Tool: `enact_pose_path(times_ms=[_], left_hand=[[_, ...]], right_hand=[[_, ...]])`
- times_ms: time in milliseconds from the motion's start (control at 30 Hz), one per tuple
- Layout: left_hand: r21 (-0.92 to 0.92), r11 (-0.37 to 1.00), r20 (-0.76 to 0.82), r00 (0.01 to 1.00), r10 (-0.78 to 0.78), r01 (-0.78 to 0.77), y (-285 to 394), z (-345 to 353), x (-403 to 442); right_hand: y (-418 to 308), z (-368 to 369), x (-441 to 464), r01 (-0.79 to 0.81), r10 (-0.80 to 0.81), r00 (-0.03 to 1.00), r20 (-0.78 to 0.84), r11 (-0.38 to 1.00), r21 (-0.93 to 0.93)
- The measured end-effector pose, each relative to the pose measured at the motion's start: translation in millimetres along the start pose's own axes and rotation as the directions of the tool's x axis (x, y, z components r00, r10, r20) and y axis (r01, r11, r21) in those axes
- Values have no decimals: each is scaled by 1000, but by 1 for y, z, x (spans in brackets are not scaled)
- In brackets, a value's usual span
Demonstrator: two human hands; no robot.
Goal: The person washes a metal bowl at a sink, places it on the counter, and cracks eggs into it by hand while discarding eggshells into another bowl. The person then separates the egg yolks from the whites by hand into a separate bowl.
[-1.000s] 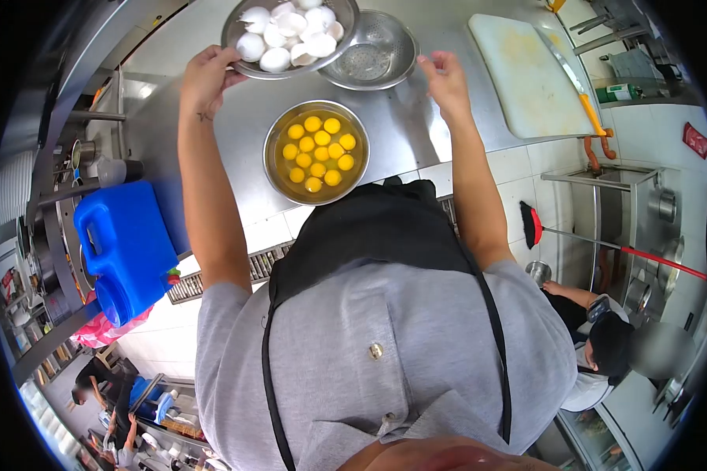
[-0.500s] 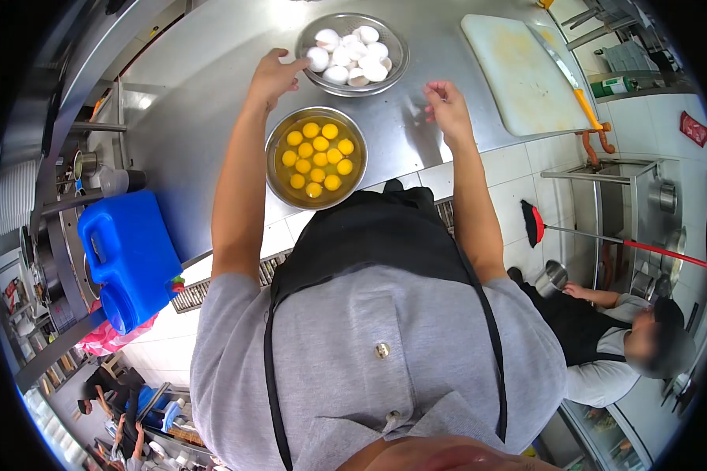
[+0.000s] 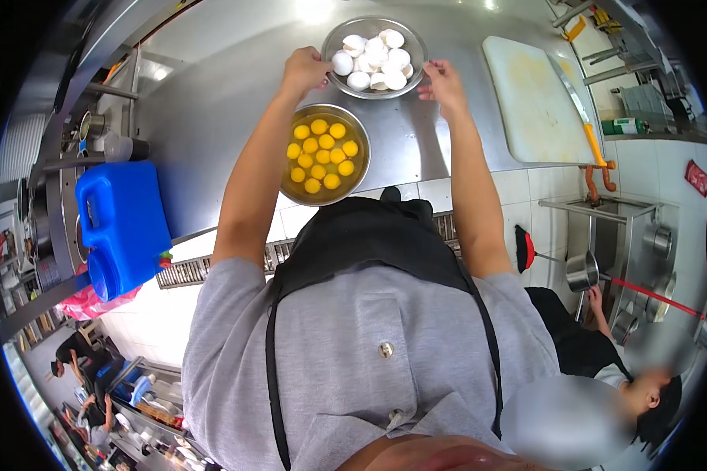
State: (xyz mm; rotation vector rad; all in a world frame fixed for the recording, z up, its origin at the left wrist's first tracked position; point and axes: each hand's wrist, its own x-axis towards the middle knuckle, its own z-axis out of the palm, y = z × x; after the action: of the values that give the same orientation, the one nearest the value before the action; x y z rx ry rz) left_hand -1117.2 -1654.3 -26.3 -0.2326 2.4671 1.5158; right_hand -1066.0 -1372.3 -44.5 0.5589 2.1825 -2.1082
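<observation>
A perforated metal colander point(image 3: 339, 39) holds several white, broken eggshells point(image 3: 377, 56) on the steel counter. My left hand point(image 3: 305, 72) is closed at its left rim, thumb by the shells. On the opposite side, my right hand point(image 3: 446, 85) has its fingers bent against the right rim. Nearer to me, a metal bowl point(image 3: 359, 174) contains raw eggs, with several whole yellow yolks point(image 3: 323, 158) lying in clear egg white. My left forearm passes over this bowl's left edge and hides part of it.
A white cutting board point(image 3: 530, 110) lies to the right, with an orange-handled knife point(image 3: 577, 102) along its far edge. A blue jerrycan point(image 3: 130, 228) stands at left beyond the steel counter point(image 3: 204, 118). At lower right, a co-worker point(image 3: 577, 330) holds a metal pot point(image 3: 582, 272).
My right hand has come up to the colander's right rim from a spot apart from it. My left hand stays at the left rim. The co-worker's pot has moved right.
</observation>
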Motion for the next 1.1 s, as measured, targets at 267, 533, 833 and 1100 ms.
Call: enact_pose_path(times_ms=[267, 533, 833, 1100], left_hand=[[325, 921, -172, 944, 282, -216, -32, -29, -23], [156, 974, -495, 841, 219, -162, -55, -71, -158], [-5, 991, -705, 702, -96, 130, -119, -51, -292], [-230, 971, -662, 721, -206, 66, -165, -36, -340]], right_hand=[[-33, 1, 52, 244, -300, 952, 66, 612, -752], [-31, -12, 117, 480, -299, 862, 410, 217, -850], [-23, -30, 155, 233, -35, 943, 330, 779, -582], [-57, -13, 130, 152, -73, 986, 150, 767, -623]])
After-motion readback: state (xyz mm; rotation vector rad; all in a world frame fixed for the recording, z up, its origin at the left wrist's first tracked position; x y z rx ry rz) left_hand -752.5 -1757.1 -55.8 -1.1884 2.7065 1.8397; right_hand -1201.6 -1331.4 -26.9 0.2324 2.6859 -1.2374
